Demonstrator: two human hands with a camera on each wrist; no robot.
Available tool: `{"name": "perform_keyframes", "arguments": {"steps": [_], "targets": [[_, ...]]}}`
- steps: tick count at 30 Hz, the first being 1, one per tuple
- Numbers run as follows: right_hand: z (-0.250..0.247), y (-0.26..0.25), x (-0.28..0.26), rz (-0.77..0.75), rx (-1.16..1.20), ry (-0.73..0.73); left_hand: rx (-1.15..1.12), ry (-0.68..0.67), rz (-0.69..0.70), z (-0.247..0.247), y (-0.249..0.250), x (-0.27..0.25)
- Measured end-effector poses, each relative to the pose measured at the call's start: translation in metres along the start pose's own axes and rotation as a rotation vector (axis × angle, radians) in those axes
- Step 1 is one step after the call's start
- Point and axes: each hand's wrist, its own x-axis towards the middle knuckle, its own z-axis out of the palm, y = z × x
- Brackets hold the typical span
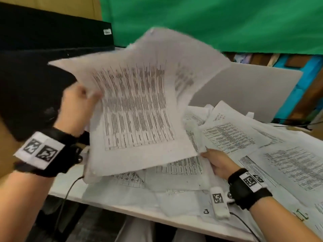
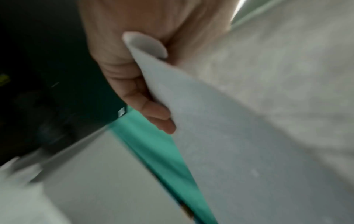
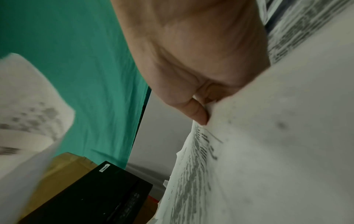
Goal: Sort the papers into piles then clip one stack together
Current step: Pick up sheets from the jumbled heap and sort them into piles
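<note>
My left hand (image 1: 78,105) grips the left edge of a thick bundle of printed table sheets (image 1: 138,109), lifted and fanned above the table. In the left wrist view the fingers (image 2: 153,112) curl round the bundle's edge (image 2: 210,121). My right hand (image 1: 216,161) lies lower, by the bundle's lower right corner, pinching the edge of a printed sheet (image 3: 268,151) between thumb (image 3: 197,112) and hidden fingers. More printed sheets (image 1: 227,135) lie spread over the white table (image 1: 66,186). A green binder clip (image 1: 301,214) rests on papers at the lower right.
A black case (image 1: 43,37) stands at the back left, a green cloth (image 1: 218,21) hangs behind. A grey board (image 1: 253,91) leans at the back right. A black cable (image 1: 70,191) hangs off the table's front edge. Papers (image 1: 288,165) cover the right side.
</note>
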Motion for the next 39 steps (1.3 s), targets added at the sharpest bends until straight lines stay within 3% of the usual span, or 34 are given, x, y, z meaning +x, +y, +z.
{"name": "perform_keyframes", "arguments": {"steps": [4, 10, 13, 18, 21, 24, 28, 30, 32, 36, 39], "targets": [[0.003, 0.008, -0.002, 0.045, 0.048, -0.008, -0.030, -0.192, -0.422, 0.063, -0.064, -0.022], [0.011, 0.006, -0.013, 0.027, 0.205, -0.005, -0.139, -0.377, -0.619, 0.105, -0.109, -0.053], [0.021, 0.000, -0.014, 0.005, 0.048, 0.015, -0.081, -0.461, -0.574, 0.109, -0.104, -0.058], [0.024, -0.004, -0.014, -0.034, -0.127, 0.079, -0.027, -0.374, -0.380, 0.090, -0.093, -0.043], [0.023, -0.009, -0.024, -0.090, -0.138, -0.034, -0.082, -0.366, -0.454, 0.083, -0.093, -0.031], [0.023, -0.011, -0.027, -0.100, 0.015, -0.145, -0.056, -0.354, -0.528, 0.094, -0.094, -0.032], [0.037, -0.013, -0.029, -0.166, 0.171, -0.187, -0.120, -0.402, -0.612, 0.115, -0.099, -0.045], [0.042, -0.019, -0.034, -0.218, 0.091, -0.219, -0.132, -0.375, -0.529, 0.120, -0.088, -0.050], [0.048, -0.032, -0.047, -0.313, -0.046, -0.228, -0.126, -0.316, -0.336, 0.119, -0.066, -0.052], [0.048, -0.073, -0.076, -0.676, -0.182, 0.018, -0.193, -0.103, 0.182, 0.099, -0.001, -0.046], [0.045, -0.101, -0.097, -0.814, -0.115, 0.076, -0.373, -0.045, 0.407, 0.085, 0.032, -0.037]]}}
